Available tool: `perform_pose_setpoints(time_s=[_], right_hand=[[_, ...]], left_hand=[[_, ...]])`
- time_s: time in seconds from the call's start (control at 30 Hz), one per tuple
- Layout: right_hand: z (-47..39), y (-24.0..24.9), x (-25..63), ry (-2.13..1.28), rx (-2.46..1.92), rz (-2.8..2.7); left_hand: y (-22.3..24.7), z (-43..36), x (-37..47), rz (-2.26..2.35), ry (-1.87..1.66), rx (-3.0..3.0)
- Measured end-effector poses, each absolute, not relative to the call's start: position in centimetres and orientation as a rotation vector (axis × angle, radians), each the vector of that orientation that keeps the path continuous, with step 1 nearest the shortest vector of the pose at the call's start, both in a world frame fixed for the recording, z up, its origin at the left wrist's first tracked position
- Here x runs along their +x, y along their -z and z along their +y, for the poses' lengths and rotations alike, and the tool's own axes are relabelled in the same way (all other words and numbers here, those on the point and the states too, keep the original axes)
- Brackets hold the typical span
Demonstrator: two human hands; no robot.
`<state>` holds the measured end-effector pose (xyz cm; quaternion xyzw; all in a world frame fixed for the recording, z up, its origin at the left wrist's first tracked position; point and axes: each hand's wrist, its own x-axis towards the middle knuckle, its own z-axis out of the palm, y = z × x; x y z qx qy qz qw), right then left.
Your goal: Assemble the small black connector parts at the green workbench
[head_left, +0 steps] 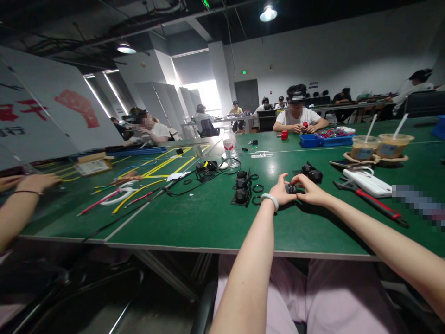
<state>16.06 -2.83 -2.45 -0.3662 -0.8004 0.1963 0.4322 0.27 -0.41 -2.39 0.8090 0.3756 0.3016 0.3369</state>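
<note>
A small black part sits between my two hands, just above the green table. My left hand, with a pale bangle at the wrist, grips it from the left. On its other side the fingers of my right hand are curled against it. Its exact kind is partly hidden by my fingers. Left of my hands stands a row of black knobbed parts on a flat backing. Several black rings, among them a black ring, lie beside that row. Beyond my right hand is another black knobbed piece.
Long-handled pliers and a white power bank-like object lie at right, near two drinks with straws. A water bottle, black cables and coloured wires are leftward. Opposite sits a co-worker behind blue bins.
</note>
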Motion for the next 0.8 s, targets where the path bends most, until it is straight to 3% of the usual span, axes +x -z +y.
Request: perform_pose_setpoints(time_s=[0.8], right_hand=[[-2.7,3.7,15.7,-0.867,-0.922,-1.698]], left_hand=[[2.0,-0.4,-0.1,0.965,-0.735,2.112]])
